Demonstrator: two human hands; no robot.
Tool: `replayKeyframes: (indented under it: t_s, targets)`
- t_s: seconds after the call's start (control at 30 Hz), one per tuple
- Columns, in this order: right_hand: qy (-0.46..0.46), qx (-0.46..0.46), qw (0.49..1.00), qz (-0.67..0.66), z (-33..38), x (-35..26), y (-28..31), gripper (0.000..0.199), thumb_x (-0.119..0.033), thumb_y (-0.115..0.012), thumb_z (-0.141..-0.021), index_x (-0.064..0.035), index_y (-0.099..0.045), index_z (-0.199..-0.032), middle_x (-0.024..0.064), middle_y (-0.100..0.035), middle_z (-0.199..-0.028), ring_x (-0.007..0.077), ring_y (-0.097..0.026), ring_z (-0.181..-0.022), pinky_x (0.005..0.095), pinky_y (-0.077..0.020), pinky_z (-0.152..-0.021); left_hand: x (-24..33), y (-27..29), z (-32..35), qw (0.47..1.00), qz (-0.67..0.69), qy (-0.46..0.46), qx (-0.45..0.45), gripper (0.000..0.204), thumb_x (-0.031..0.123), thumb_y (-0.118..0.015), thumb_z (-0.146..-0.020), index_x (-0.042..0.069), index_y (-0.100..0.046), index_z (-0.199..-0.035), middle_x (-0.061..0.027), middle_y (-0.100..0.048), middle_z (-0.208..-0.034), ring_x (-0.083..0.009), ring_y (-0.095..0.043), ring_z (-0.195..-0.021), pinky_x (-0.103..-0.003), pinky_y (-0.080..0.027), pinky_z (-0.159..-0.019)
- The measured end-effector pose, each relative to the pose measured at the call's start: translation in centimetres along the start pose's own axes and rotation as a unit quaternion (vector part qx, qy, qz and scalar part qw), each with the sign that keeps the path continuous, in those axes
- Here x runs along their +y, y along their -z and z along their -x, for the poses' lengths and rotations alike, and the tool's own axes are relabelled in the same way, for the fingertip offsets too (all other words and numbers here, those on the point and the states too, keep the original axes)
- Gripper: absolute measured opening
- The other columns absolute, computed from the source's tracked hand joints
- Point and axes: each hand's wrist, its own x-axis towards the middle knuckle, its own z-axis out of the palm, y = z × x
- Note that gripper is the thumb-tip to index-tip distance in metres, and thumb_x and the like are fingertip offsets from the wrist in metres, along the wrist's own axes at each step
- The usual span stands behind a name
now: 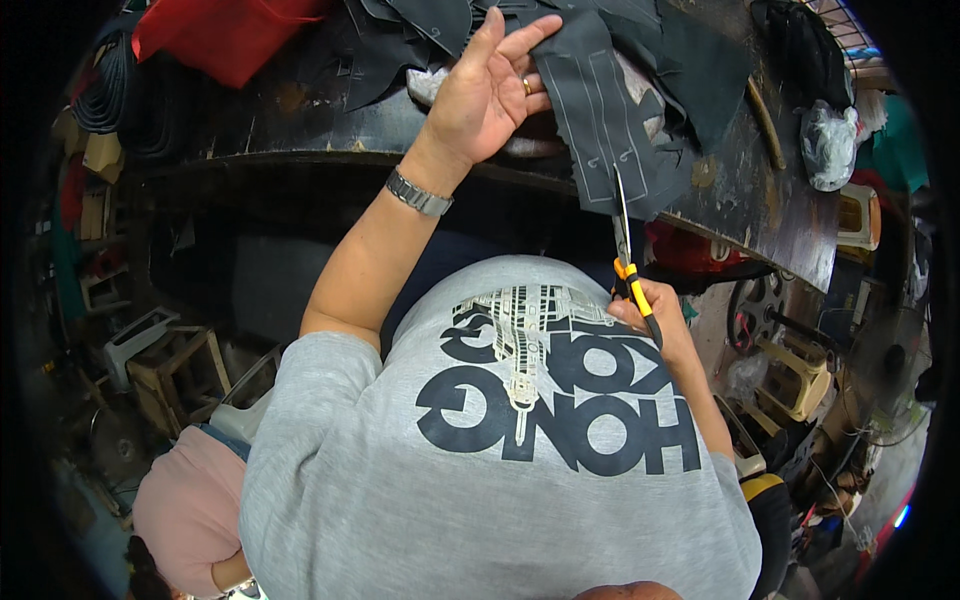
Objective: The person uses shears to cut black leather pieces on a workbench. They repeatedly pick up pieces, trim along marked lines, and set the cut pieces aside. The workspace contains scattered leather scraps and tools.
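A dark grey sheet (575, 95), flexible and marked with pale outlines and small curled marks, hangs over the table's near edge. My left hand (488, 95) is open, palm up with the thumb raised; its fingers reach the sheet's left edge, and some tips meet or pass behind it. A ring and a metal wristwatch (418, 195) are on that hand and wrist. My right hand (655, 308) is closed round the yellow and black handles of the scissors (628, 255). Their blades point away from me and overlap the sheet's near end, beside a drawn line.
More dark grey pieces (700, 80) lie heaped on the dark worn table (270, 120). Red material (225, 40) and a dark roll (105, 85) are far left. A curved stick (766, 125) and a clear plastic bag (828, 150) are right. Another person (190, 510) is at lower left.
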Motion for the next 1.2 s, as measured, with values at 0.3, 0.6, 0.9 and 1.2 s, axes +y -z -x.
replayKeyframes:
  t_s: [0.3,0.6,0.9,1.2]
  targets:
    - [0.006,0.000,1.000,-0.012,-0.4,-0.2,-0.3,0.031,-0.026,-0.084,-0.079,-0.0045,-0.062,-0.077,-0.0064,-0.049,-0.066,0.0040,-0.042,-0.062,0.0220,-0.0337,-0.057,0.3,0.5,-0.5,0.979,0.197,0.034,-0.031,0.066,0.049,-0.040,-0.101,0.000,-0.038,-0.146,-0.0160,-0.053,-0.140,-0.0284,-0.056,-0.123,-0.040,-0.044,-0.104]
    - [-0.001,0.005,1.000,-0.008,-0.7,-0.3,-0.4,0.024,-0.019,-0.082,-0.080,-0.0047,-0.063,-0.078,-0.0058,-0.051,-0.066,0.0036,-0.043,-0.061,0.0210,-0.0351,-0.057,0.5,-0.2,-0.1,0.999,0.048,0.009,0.017,0.075,0.058,-0.030,-0.102,0.000,-0.032,-0.150,-0.0175,-0.050,-0.139,-0.0276,-0.054,-0.124,-0.040,-0.043,-0.107]
    - [0.009,0.005,0.998,-0.067,-1.3,-0.4,-0.7,0.025,-0.024,-0.079,-0.083,-0.0043,-0.063,-0.080,-0.0040,-0.053,-0.065,0.0042,-0.045,-0.057,0.0217,-0.0348,-0.054,0.5,0.0,-0.1,0.991,-0.136,0.005,-0.015,0.073,0.046,-0.051,-0.099,0.002,-0.029,-0.152,-0.0150,-0.054,-0.132,-0.0199,-0.059,-0.112,-0.033,-0.048,-0.097]
    - [0.013,-0.009,0.998,-0.060,-2.8,-1.5,-1.3,0.029,-0.028,-0.076,-0.084,-0.0043,-0.061,-0.078,-0.0033,-0.051,-0.061,0.0048,-0.045,-0.053,0.0218,-0.0316,-0.050,-1.1,-1.2,1.7,0.915,-0.403,0.028,-0.029,0.064,0.013,-0.079,-0.082,0.000,-0.051,-0.139,-0.0058,-0.067,-0.098,-0.0041,-0.058,-0.079,-0.019,-0.048,-0.068]
